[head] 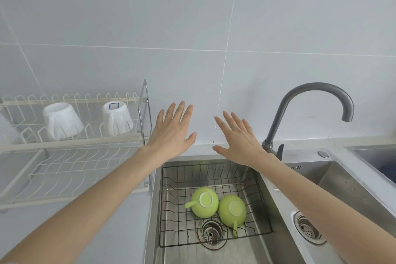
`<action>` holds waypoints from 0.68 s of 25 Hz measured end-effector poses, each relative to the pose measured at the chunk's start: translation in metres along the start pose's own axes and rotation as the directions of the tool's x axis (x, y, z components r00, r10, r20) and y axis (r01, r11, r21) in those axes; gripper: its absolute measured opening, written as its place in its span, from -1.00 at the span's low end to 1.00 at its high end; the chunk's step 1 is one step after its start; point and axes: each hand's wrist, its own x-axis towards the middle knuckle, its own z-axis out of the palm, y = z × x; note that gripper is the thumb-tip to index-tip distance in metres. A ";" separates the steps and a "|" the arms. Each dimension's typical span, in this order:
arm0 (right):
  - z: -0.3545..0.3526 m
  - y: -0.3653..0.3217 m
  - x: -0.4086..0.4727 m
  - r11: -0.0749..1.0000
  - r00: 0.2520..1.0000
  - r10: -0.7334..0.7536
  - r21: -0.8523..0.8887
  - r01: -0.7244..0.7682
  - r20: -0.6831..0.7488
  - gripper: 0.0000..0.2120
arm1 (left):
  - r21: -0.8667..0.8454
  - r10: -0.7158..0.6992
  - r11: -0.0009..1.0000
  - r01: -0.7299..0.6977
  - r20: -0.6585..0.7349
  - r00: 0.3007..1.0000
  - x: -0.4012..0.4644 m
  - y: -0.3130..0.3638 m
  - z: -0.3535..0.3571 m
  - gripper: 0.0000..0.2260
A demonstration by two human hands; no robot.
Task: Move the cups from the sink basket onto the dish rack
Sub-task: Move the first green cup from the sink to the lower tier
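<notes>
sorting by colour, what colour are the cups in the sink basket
Light green cups, with white bases, seen in the head view.

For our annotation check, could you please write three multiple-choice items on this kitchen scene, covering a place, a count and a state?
1. Where do the green cups lie?
A. in the sink basket
B. on the dish rack
C. under the faucet

2. How many white cups stand on the dish rack?
A. one
B. two
C. four

3. How are the hands?
A. gripping cups
B. fists
C. open, empty

Answers: 1 A, both rest upside down on the basket wires; 2 B, two sit inverted on the upper tier; 3 C, fingers are spread, holding nothing.
</notes>
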 end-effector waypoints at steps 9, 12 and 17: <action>0.049 0.071 -0.018 0.998 0.992 0.035 0.048 -0.041 0.117 -0.28 | -0.017 0.009 1.000 -0.006 0.193 0.981 0.015 0.058 0.072 -0.38; 0.070 0.087 -0.021 0.995 0.983 0.061 0.067 -0.074 0.171 -0.27 | -0.044 0.010 0.999 0.002 0.264 0.965 0.017 0.070 0.099 -0.37; 0.113 0.111 -0.031 0.984 0.953 0.113 0.103 -0.147 0.280 -0.27 | -0.071 0.009 0.997 0.021 0.388 0.922 0.015 0.085 0.151 -0.37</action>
